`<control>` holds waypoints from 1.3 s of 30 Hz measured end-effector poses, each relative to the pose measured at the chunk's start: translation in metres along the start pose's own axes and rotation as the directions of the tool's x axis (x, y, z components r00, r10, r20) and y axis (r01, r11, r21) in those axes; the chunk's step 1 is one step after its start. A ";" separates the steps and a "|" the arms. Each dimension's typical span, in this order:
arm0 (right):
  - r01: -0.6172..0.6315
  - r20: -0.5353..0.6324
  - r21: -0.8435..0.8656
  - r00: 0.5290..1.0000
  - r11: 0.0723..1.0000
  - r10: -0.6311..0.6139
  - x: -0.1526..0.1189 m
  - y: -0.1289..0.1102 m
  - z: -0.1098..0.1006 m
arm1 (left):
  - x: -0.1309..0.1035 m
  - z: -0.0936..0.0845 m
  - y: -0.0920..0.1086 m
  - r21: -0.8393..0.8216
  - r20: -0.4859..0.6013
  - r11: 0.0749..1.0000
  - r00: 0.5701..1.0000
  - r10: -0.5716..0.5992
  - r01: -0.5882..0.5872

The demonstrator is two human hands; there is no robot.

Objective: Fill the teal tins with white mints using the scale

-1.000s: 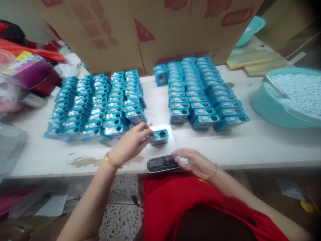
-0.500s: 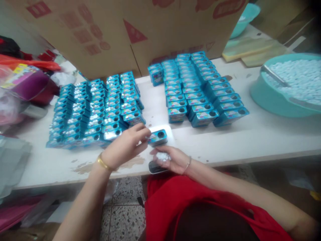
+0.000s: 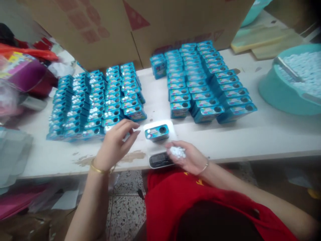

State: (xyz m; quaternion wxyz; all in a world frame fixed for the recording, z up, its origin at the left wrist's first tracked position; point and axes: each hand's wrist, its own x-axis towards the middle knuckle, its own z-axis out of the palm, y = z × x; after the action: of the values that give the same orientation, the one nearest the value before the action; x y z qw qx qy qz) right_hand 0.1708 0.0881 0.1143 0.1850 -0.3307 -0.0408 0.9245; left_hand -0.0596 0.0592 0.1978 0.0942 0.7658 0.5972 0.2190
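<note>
A blue tin lies on a white scale with a dark display, two white pellets on the tin's left end and a dark round hole at its right. My left hand hovers just left of it, thumb and fingers apart with nothing between them. Cupped palm up to the right of the scale's display, my right hand holds a heap of white pellets. Rows of blue tins with pellets on top stand at the left, and more rows of blue tins at the right.
A turquoise basin full of pale pellets, with a metal scoop, stands at the right. Behind the tins rises a large cardboard box. Bags and a purple package lie at the left. The table's front edge runs below my hands.
My left hand has drawn back left from the tin and opened. My right hand has moved right with its pellets, uncovering more of the scale. The whole view has shifted slightly.
</note>
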 end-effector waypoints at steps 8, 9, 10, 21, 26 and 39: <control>0.190 -0.271 -0.023 0.944 0.981 -0.190 -0.038 -0.021 -0.055 | 0.003 0.007 -0.002 -0.056 0.113 0.996 0.991 0.071 -0.064; 0.194 -0.279 -0.022 0.941 0.981 -0.193 -0.039 -0.021 -0.056 | 0.005 0.008 -0.001 -0.066 0.141 0.994 0.985 0.096 -0.087; 0.195 -0.278 -0.022 0.941 0.981 -0.193 -0.039 -0.020 -0.056 | 0.006 0.009 -0.001 -0.071 0.165 0.992 0.979 0.118 -0.108; 0.150 -0.083 -0.010 0.985 0.989 -0.150 -0.022 -0.005 -0.049 | 0.019 0.012 -0.002 -0.066 0.402 0.987 0.901 0.161 -0.148; 0.106 -0.059 0.015 0.993 0.994 -0.105 -0.017 0.001 -0.048 | 0.020 0.011 -0.007 -0.167 0.370 0.977 0.910 0.189 -0.134; -0.032 0.104 0.035 0.994 0.999 0.029 -0.012 0.002 -0.019 | 0.009 0.023 0.035 -0.128 -0.146 0.984 0.983 0.109 -0.128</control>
State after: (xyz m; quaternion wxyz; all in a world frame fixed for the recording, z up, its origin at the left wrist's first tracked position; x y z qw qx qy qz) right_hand 0.1907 0.0804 0.1061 0.1745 -0.2797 -0.0284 0.9437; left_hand -0.0169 0.0611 0.1938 0.0913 0.7747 0.5392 0.3173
